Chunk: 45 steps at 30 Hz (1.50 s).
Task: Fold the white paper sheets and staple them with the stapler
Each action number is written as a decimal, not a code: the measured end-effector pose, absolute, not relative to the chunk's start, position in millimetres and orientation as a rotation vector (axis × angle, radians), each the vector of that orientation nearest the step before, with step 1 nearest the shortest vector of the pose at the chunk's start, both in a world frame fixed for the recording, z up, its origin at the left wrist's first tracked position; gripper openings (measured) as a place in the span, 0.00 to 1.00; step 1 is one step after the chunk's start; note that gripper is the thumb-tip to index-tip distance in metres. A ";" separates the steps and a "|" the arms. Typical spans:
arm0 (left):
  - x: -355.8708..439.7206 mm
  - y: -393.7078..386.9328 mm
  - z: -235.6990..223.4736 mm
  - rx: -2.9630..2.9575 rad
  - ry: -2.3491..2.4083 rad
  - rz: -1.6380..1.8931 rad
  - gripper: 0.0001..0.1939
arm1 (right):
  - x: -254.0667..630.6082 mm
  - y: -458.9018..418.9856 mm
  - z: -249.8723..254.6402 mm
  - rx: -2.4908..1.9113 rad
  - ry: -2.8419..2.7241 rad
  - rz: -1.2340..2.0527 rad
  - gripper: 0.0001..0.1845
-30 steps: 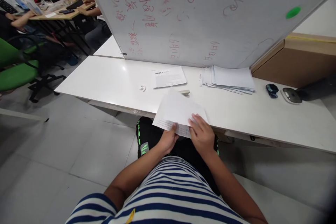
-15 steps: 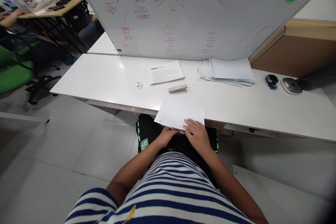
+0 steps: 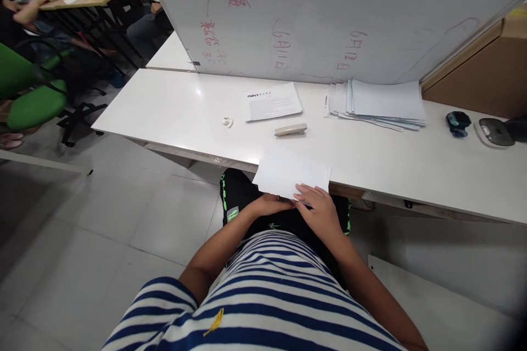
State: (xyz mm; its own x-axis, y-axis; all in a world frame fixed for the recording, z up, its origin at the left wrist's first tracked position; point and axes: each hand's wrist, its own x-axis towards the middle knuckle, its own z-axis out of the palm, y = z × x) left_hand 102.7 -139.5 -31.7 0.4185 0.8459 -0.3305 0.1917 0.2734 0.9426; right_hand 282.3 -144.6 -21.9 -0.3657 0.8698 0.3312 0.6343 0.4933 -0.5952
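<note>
White sheets of paper (image 3: 290,171) lie partly on the desk's front edge and reach over my lap. My right hand (image 3: 320,207) rests over their near right corner, its fingers on top and its thumb at the near edge. At the near edge too, my left hand (image 3: 272,204) supports the sheets from below, its fingertips partly hidden. Just beyond the sheets is a beige stapler (image 3: 290,130). Behind it lies a printed paper packet (image 3: 275,103), and a small white ring-shaped piece (image 3: 227,122) is to the left.
A pile of papers (image 3: 385,101) lies on the white desk (image 3: 164,112) before a whiteboard (image 3: 313,22). To the right are a dark watch-like object (image 3: 458,123), a grey-and-white device (image 3: 494,131) and a cardboard box (image 3: 473,71). A green chair (image 3: 39,101) and other people are at left.
My view has shifted, so the desk items appear farther right. The left hand has slid rightward along the sheets' near edge, closer to the right hand, which stays on the paper.
</note>
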 end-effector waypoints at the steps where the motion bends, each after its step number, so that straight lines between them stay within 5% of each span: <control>1: 103.4 -139.4 -34.2 1.256 1.081 0.583 0.23 | 282.3 -145.1 -21.4 -1.232 -2.134 0.486 0.07; 20: 107.2 -143.8 -31.8 1.249 1.094 0.567 0.23 | 287.8 -146.3 -23.8 -1.318 -2.171 0.606 0.07; 37: 117.7 -151.3 -33.7 1.175 1.106 0.635 0.10 | 273.6 -150.0 -17.0 -1.415 -2.252 0.329 0.15; 45: 81.9 -155.7 -40.4 0.851 1.039 0.618 0.25 | 288.2 -151.3 -19.7 -1.524 -1.756 0.438 0.15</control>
State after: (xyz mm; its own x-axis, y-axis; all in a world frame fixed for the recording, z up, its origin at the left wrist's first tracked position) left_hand 81.9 -155.7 -40.4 0.3929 0.7837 -0.4811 -0.0491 0.5404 0.8400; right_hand 288.2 -151.3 -19.7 -0.0031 0.9492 0.3148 0.6900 0.2299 -0.6863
